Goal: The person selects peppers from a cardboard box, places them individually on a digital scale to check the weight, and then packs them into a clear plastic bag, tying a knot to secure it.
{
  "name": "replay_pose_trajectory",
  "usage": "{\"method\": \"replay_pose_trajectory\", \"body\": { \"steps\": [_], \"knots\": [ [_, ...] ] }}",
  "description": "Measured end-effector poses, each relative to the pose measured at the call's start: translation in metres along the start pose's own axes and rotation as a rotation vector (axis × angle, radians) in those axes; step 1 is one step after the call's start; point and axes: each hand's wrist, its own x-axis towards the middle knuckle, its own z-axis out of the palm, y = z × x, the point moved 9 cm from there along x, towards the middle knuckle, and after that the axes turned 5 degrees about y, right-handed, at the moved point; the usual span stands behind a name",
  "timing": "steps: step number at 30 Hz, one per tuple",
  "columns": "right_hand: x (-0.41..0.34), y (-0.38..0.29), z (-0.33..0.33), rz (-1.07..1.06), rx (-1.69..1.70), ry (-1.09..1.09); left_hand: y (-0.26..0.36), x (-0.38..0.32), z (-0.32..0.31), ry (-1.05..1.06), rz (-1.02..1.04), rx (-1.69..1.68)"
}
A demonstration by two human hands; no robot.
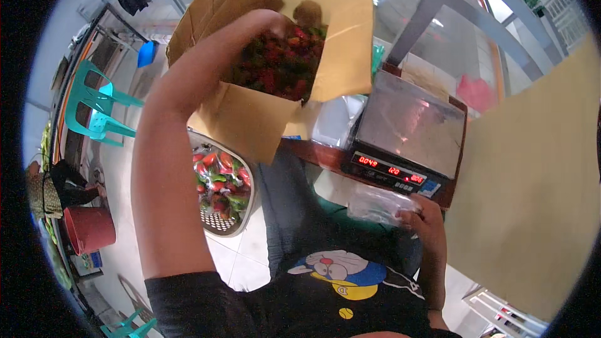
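My left hand [281, 24] reaches into an open cardboard box [244, 115], over a heap of red and green peppers [281, 63]. Its fingers are blurred and partly hidden, so whether they grip a pepper is unclear. Low at the right, my right hand [418, 216] holds a clear plastic bag [378, 205] just in front of a digital scale [408, 126]. The scale's metal plate carries nothing, and its red display is lit. Beneath my left forearm, a basket [251, 176] holds clear bags of red and green peppers [220, 180].
Clear plastic bags [335, 119] lie between box and scale. A large cardboard panel [526, 188] stands at the right. Metal bars [422, 23] run behind the scale. At the left are a teal plastic chair [96, 103], a red bucket [89, 230] and part of another person [47, 192].
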Motion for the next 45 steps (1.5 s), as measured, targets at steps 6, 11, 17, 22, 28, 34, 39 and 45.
{"method": "replay_pose_trajectory", "body": {
  "steps": [6, 11, 17, 22, 28, 34, 39, 45],
  "knots": [
    [0.014, 0.014, 0.0, 0.032, 0.092, -0.026, 0.006, 0.034, 0.056, -0.091, -0.033, -0.057],
    [0.024, -0.005, 0.003, 0.023, 0.267, 0.086, 0.02, 0.05, 0.067, -0.104, -0.04, -0.108],
    [0.024, -0.001, -0.012, 0.006, 0.239, 0.089, 0.013, 0.045, 0.075, -0.124, -0.074, -0.162],
    [0.024, 0.008, -0.016, -0.013, 0.26, 0.136, 0.003, 0.032, 0.076, -0.164, -0.091, -0.21],
    [0.023, -0.01, -0.015, -0.02, 0.233, 0.096, 0.01, 0.03, 0.075, -0.186, -0.092, -0.256],
    [0.021, -0.004, -0.019, 0.016, 0.321, 0.148, 0.021, 0.041, 0.072, -0.198, -0.073, -0.282],
    [0.025, 0.007, -0.024, -0.021, 0.27, 0.185, 0.023, 0.046, 0.076, -0.21, -0.066, -0.314],
    [0.027, 0.002, -0.029, 0.03, 0.286, 0.205, 0.021, 0.048, 0.072, -0.212, -0.06, -0.364]
  ]
}}
